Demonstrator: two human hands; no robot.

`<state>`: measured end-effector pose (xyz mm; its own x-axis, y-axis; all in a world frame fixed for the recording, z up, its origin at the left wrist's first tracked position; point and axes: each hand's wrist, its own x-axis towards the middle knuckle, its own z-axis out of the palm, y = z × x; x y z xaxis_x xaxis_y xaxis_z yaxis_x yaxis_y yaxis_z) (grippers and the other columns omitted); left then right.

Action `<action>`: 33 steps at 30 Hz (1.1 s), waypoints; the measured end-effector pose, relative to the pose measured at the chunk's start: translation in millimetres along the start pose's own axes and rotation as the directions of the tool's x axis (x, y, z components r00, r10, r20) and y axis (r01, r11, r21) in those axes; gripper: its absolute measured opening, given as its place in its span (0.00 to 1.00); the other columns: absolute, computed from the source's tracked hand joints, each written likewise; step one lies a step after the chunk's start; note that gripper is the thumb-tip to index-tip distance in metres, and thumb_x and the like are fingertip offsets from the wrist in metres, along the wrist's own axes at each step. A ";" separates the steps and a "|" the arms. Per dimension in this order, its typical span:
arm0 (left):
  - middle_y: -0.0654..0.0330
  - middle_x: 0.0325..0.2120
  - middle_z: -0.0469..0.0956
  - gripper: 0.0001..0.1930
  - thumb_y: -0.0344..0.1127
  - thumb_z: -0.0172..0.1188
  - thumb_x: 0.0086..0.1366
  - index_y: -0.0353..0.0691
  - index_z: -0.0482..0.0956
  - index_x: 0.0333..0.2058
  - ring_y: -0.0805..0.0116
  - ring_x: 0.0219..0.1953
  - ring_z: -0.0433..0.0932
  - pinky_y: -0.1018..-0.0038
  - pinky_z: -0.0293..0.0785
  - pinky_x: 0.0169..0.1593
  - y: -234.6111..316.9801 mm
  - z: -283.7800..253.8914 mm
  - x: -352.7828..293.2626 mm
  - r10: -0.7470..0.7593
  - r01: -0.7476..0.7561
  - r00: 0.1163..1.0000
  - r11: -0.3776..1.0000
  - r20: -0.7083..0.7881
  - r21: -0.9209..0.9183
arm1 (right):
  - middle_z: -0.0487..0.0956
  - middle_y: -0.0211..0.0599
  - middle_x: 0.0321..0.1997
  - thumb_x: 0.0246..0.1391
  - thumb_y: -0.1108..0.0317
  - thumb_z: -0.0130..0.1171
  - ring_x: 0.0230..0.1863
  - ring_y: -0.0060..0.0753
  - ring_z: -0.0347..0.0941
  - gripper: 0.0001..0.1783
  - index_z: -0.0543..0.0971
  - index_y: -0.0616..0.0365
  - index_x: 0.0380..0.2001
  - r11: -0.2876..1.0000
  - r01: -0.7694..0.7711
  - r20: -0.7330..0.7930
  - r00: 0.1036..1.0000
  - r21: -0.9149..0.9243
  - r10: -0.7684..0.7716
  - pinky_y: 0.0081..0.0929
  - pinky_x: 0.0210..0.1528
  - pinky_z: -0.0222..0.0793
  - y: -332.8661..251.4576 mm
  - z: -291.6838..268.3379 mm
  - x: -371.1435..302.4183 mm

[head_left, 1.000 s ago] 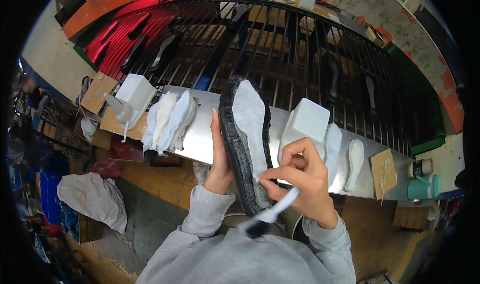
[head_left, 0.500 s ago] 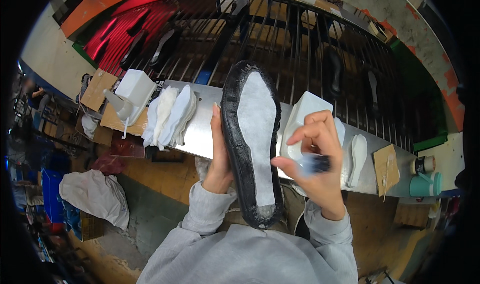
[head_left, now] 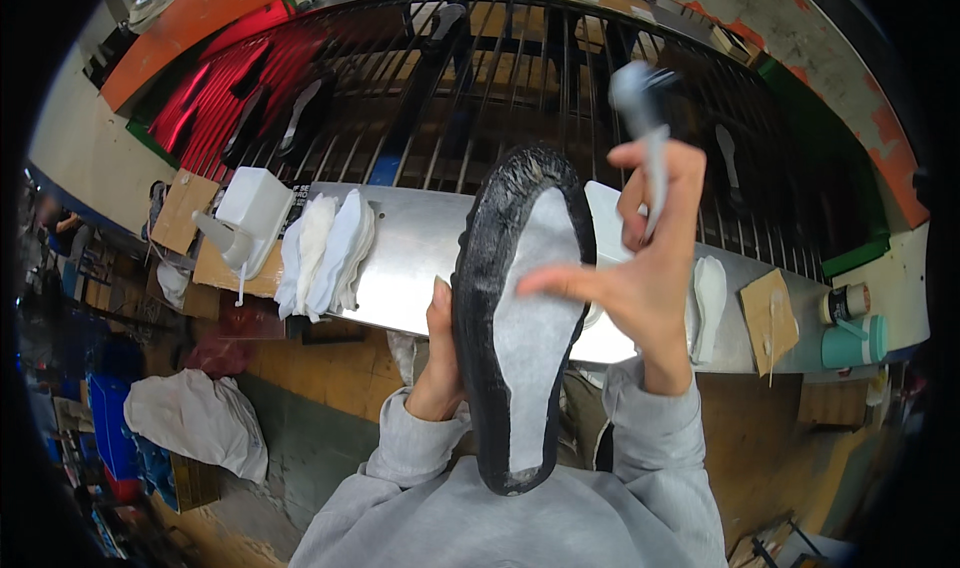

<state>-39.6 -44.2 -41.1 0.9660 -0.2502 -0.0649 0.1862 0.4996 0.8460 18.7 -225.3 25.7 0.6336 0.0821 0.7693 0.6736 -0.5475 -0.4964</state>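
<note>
A black shoe upper [head_left: 482, 318] stands sole side up in front of me, toe end away. On its bottom lies a white foot-shaped filler sheet [head_left: 530, 368]. My left hand [head_left: 438, 363] grips the shoe along its left edge; most of those fingers are hidden behind it. My right hand [head_left: 655, 278] has its fingers curled round what looks like a brush [head_left: 656, 173], with a pale handle and its head smeared by motion pointing up. The right thumb stretches over the filler sheet and seems to press on it.
Behind the shoe runs a metal ledge [head_left: 400, 248] with stacked white filler sheets [head_left: 335, 258], a white container with a spout [head_left: 255, 213] and cardboard [head_left: 768, 313]. Beyond it is a conveyor of bars [head_left: 460, 98] carrying black shoe pieces. A teal mug [head_left: 850, 341] stands at right.
My right hand has moved its thumb onto the filler sheet, and the brush now points upward. The shoe has shifted slightly right and toward me, still in my left hand.
</note>
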 end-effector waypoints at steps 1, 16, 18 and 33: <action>0.47 0.60 0.71 0.47 0.74 0.27 0.70 0.36 0.61 0.67 0.56 0.60 0.75 0.62 0.74 0.62 -5.2 -0.8 -2.1 0.002 -0.002 1.000 1.000 0.010 -0.007 | 0.60 0.20 0.35 0.18 0.51 0.88 0.28 0.11 0.53 0.55 0.68 0.54 0.53 1.000 -0.012 -0.052 0.999 -0.009 0.012 0.12 0.26 0.47 6.5 -1.1 7.2; 0.38 0.45 0.74 0.36 0.63 0.47 0.70 0.39 0.60 0.63 0.49 0.41 0.78 0.56 0.83 0.39 -29.6 -78.2 -0.2 -0.372 0.391 0.919 0.804 0.133 -0.449 | 0.77 0.28 0.34 0.53 0.71 0.66 0.32 0.30 0.69 0.07 0.87 0.52 0.37 0.817 -0.331 0.256 0.836 -0.472 0.486 0.30 0.41 0.60 65.3 -69.4 -148.2; 0.32 0.58 0.61 0.37 0.52 0.55 0.70 0.47 0.48 0.69 0.35 0.58 0.66 0.41 0.75 0.52 -57.9 -121.6 34.6 -0.172 0.773 0.602 0.371 0.779 -0.515 | 0.78 0.26 0.34 0.48 0.71 0.68 0.33 0.32 0.69 0.10 0.89 0.47 0.36 0.783 -0.138 0.247 0.903 -0.607 0.351 0.32 0.44 0.59 61.5 -60.3 -153.1; 0.29 0.59 0.61 0.37 0.53 0.54 0.70 0.40 0.51 0.68 0.35 0.65 0.62 0.41 0.67 0.65 1.0 -120.4 36.4 0.049 0.619 0.589 0.615 0.807 -0.489 | 0.74 0.30 0.42 0.40 0.65 0.76 0.36 0.31 0.70 0.12 0.88 0.47 0.32 0.733 -0.182 0.132 0.928 -0.655 0.348 0.35 0.49 0.54 68.3 -43.5 -166.5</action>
<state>17.3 47.0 -106.4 0.4334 -0.7922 0.4297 0.7997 0.5579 0.2219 -57.4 -312.5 -118.8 0.8728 -0.0049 0.4880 0.1290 -0.9621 -0.2403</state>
